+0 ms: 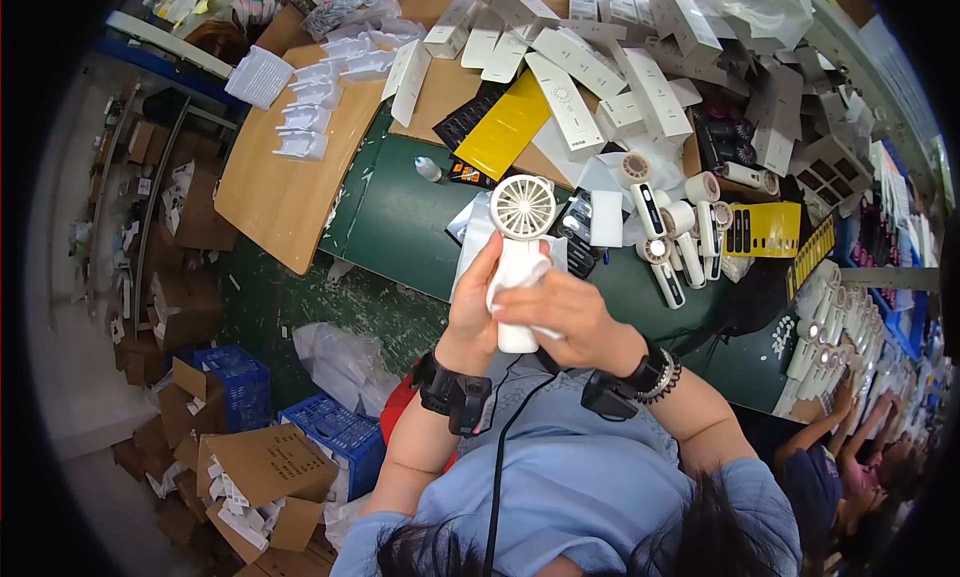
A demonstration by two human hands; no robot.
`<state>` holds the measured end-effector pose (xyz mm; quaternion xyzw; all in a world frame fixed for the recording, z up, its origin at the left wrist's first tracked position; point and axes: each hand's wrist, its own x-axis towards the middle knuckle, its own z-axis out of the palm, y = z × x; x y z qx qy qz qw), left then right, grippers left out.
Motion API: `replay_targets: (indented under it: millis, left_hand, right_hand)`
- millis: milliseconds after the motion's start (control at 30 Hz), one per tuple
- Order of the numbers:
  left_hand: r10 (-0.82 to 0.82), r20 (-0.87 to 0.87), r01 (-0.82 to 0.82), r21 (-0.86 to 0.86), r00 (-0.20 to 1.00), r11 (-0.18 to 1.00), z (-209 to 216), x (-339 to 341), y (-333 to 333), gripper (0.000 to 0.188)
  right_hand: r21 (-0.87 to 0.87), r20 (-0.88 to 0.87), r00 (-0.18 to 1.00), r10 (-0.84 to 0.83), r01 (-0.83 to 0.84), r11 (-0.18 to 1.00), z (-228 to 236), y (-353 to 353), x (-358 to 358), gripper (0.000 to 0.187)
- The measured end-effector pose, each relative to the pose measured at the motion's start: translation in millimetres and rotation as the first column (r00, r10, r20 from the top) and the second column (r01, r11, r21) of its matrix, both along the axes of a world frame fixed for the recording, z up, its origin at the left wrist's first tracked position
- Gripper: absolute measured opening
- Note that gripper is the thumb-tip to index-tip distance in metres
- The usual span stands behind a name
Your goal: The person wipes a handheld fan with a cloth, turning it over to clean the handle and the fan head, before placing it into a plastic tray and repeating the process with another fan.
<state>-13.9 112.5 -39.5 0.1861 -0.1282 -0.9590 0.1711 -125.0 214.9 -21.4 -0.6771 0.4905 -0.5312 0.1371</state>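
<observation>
A white handheld fan [523,209] with a round grille stands upright in front of my chest. My left hand [470,307] is wrapped around its handle from the left. Against the handle's front, my right hand [565,317] presses a crumpled white cloth [520,273], its fingers closed over it. The cloth and fingers cover much of the handle. Just beyond the fan, a white foam block [605,219] lies on the green table [385,222]. To its right, several more handheld fans [665,272] are grouped together.
White boxes [565,102] are piled across the back, beside a yellow sheet [508,125]. White tray inserts [303,117] stand on a wooden board [300,192] at the left. A small bottle [428,169] stands nearby. Cartons [265,467] and blue crates [340,437] sit on the floor. Co-workers [830,477] work at far right.
</observation>
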Motion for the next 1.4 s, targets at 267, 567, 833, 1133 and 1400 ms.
replay_targets:
  millis: [267, 567, 833, 1133, 1400]
  left_hand:
    - [0.05, -0.155, -0.036, 0.091, 0.987, 0.995, 5, -14, 3, 0.047]
    - [0.108, -0.246, -0.062, 0.186, 0.963, 0.981, 47, -13, -9, 0.052]
    - [0.098, -0.217, -0.05, 0.218, 0.971, 0.975, 44, -18, -6, 0.051]
    - [-0.007, -0.477, 0.015, 0.012, 0.879, 1.0, 10, -1, -14, 0.049]
    - [0.264, -0.041, -0.258, 0.123, 0.964, 0.958, 53, -13, -1, 0.043]
  right_hand:
    - [-0.09, 0.121, 0.964, 0.235, -0.225, 0.97, -19, 33, 9, 0.04]
    - [0.096, 0.458, 0.874, -0.159, 0.13, 0.987, -20, 49, -20, 0.024]
    - [0.036, 0.706, 0.692, -0.15, 0.176, 0.984, 19, 14, 9, 0.023]
    - [-0.032, 0.166, 0.986, 0.02, -0.015, 0.999, 33, -12, 25, 0.03]
    - [0.151, 0.335, 0.933, -0.131, 0.084, 0.985, 29, -48, -1, 0.031]
